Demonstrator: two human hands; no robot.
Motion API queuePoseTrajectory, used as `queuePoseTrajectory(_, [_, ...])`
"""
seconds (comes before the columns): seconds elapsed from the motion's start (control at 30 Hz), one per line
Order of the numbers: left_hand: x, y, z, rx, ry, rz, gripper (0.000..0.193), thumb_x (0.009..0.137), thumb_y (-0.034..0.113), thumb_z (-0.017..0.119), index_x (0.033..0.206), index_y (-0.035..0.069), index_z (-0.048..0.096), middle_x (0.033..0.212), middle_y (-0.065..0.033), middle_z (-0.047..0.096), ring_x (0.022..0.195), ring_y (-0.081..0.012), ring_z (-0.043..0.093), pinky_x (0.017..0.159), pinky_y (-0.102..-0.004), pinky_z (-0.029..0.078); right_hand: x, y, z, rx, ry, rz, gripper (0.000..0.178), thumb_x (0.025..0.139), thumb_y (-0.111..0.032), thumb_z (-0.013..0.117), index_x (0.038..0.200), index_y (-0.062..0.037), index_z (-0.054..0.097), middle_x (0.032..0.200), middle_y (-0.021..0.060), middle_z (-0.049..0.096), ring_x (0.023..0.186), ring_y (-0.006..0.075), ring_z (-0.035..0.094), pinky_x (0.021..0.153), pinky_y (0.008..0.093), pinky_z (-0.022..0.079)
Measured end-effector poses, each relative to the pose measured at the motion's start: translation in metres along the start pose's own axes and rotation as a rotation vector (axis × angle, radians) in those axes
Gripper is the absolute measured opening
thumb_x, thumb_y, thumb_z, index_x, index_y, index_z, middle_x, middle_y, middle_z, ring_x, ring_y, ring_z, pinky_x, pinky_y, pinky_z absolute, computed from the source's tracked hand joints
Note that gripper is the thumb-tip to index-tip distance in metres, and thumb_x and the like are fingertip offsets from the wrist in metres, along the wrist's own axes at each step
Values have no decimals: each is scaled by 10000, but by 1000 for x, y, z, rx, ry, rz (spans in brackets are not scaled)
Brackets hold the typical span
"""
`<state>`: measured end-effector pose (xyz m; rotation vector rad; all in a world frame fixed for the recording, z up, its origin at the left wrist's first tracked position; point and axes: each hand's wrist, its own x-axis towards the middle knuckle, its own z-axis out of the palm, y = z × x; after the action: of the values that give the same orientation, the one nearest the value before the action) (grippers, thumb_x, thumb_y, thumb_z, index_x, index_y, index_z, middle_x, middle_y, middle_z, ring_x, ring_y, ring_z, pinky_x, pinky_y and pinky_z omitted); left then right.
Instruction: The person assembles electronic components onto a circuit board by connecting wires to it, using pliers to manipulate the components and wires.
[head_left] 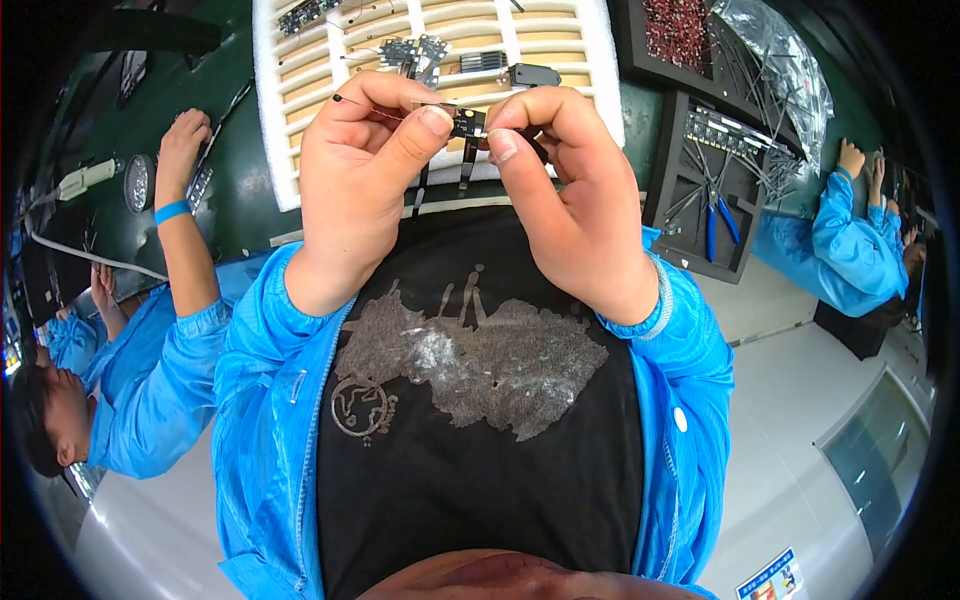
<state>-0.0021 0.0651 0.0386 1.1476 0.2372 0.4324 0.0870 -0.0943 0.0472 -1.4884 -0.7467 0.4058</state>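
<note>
Both hands meet over the near edge of a white slotted foam tray [272, 120]. Between them is a small black circuit board [467, 123], with a dark strip hanging below it. My left hand [360, 175] pinches the board's left end between thumb and forefinger, and a thin red wire with a small dark tip runs beside those fingers. My right hand [580, 185] is closed at the board's right end, with something dark partly hidden in its fingers. Just beyond lie a black rectangular case [533, 76] and several loose circuit boards [420, 52] in the tray.
To the right, a black foam tray [668, 228] holds blue-handled pliers [722, 215], tweezers and board strips. Behind it are red parts [678, 35] and a clear plastic bag [785, 55]. A co-worker's arm [185, 240] reaches over the green bench at left; another co-worker's sleeve [845, 235] is at right.
</note>
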Motion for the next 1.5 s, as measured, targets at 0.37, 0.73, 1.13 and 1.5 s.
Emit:
queuePoseTrajectory(0.37, [-1,-2,0,-19,-43,45,208,888,-36,763,1056,-2,644,976,-51,698,895,-101,668,816,-238,551,1,2,4,-12,26,-27,116,980,-72,650,1068,-25,592,866,35,624,693,57,534,551,227,421])
queuePoseTrajectory(0.73, [-2,-2,1,-39,-27,47,217,879,-68,756,1056,-23,639,976,-65,698,900,-106,670,815,-235,554,3,6,9,-103,70,-159,133,940,-45,672,1046,-23,596,887,98,645,763,200,636,632,299,497])
queuePoseTrajectory(1.13, [-3,-7,-1,-24,-31,84,206,868,-109,744,1027,-30,638,991,-85,693,891,-112,674,800,-234,557,3,-1,8,-187,65,-172,150,902,-5,675,1021,-9,583,881,133,623,799,292,647,695,360,521])
queuePoseTrajectory(1.5, [-2,-7,-2,-51,-25,41,194,872,-101,740,1020,-24,639,982,-86,696,890,-117,677,785,-238,558,1,0,6,-257,26,-162,76,990,3,607,1059,-4,575,975,39,616,823,73,556,706,222,472])
